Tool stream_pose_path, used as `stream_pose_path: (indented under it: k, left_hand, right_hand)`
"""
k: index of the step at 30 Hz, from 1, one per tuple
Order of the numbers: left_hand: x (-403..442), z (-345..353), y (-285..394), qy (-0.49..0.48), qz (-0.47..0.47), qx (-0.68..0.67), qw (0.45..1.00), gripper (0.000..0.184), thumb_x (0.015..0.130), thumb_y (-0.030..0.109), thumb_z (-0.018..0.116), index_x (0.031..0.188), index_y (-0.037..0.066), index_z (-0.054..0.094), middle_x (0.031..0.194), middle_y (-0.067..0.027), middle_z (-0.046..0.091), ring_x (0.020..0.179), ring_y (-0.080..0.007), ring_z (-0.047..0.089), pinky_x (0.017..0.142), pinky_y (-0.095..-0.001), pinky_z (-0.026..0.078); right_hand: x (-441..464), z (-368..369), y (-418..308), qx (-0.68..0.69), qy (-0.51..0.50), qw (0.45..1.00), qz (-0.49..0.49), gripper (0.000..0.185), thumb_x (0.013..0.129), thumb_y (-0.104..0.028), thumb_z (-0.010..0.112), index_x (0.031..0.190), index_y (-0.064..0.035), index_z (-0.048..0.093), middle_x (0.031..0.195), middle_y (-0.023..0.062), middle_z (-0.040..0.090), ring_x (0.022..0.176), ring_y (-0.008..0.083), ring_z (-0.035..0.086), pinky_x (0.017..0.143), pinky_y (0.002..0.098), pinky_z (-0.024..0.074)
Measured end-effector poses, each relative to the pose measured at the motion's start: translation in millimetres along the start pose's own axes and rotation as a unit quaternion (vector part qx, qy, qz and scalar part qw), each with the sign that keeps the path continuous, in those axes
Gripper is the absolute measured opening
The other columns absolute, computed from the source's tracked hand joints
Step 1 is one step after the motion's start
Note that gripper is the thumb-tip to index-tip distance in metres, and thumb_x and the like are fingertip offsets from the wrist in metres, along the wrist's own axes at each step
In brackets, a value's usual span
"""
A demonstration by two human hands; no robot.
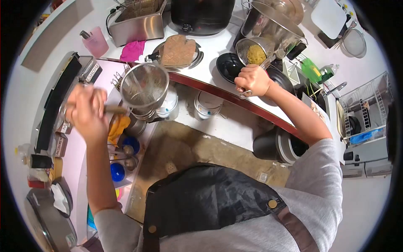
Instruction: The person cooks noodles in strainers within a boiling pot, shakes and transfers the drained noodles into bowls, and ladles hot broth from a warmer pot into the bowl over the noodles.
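Observation:
My right hand [254, 80] grips the handle of a noodle strainer [241, 49]. Yellow noodles [256, 54] lie in its basket, which is over the counter beside a tall steel pot [268, 25]. On the other side, my left hand [86, 110] is smeared by motion but closed round a brown handle [115, 109]. What that handle belongs to is unclear. Close to its right end stands a large mesh strainer [145, 86], apparently stacked on other metalware. A black bowl [228, 67] sits just left of the noodle strainer.
A steel fryer-like appliance [138, 27] and a black appliance [201, 14] line the back. A brown mitt-like pad [178, 50] rests on a metal lid. Below the counter are white buckets [208, 105] and a dark bin [268, 145]. A sink tap [336, 88] is at right.

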State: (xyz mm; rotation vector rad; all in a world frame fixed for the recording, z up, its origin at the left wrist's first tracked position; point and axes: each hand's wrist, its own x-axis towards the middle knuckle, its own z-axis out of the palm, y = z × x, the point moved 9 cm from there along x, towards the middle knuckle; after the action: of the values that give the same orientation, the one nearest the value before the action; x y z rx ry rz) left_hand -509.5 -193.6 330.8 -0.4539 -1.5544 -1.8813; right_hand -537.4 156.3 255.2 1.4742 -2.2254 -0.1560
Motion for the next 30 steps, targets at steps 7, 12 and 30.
stream_pose_path:
  k: [7, 12, 30]
  left_hand:
    - [-12, -54, -5, 0.017, -0.057, -0.097, 0.994, 0.03, 0.081, 0.005, 0.043, 0.057, 0.014, 0.028, 0.04, 0.0017, 0.025, 0.033, -0.0081, 0.019, 0.047, -0.0265, 0.03]
    - [-14, -40, 12, -0.05, 0.135, 0.055, 0.988, 0.021, 0.079, 0.005, 0.046, 0.061, 0.009, 0.037, 0.049, 0.0005, 0.034, 0.039, -0.0103, 0.028, 0.047, -0.0282, 0.032]
    - [-69, 298, 84, -0.324, 0.579, -0.044, 0.747, 0.023, 0.055, 0.016, 0.067, 0.055, 0.01, 0.045, 0.048, 0.0003, 0.041, 0.044, -0.0168, 0.048, 0.044, -0.0274, 0.04]
  right_hand:
    - [13, 61, -21, -0.06, -0.145, 0.986, -0.058, 0.019, 0.062, -0.026, 0.059, 0.061, -0.0101, 0.05, 0.052, 0.0017, 0.052, 0.053, 0.0198, 0.056, 0.053, 0.0314, 0.0447]
    - [16, 73, -21, -0.068, -0.203, 0.975, -0.061, 0.017, 0.061, -0.025, 0.06, 0.06, -0.0098, 0.053, 0.053, 0.004, 0.054, 0.055, 0.0219, 0.059, 0.054, 0.033, 0.048]
    - [-28, -246, 139, 0.038, 0.3, 0.808, 0.506, 0.021, 0.073, -0.016, 0.054, 0.064, 0.0026, 0.055, 0.053, 0.0123, 0.051, 0.048, 0.0208, 0.049, 0.05, 0.0375, 0.0406]
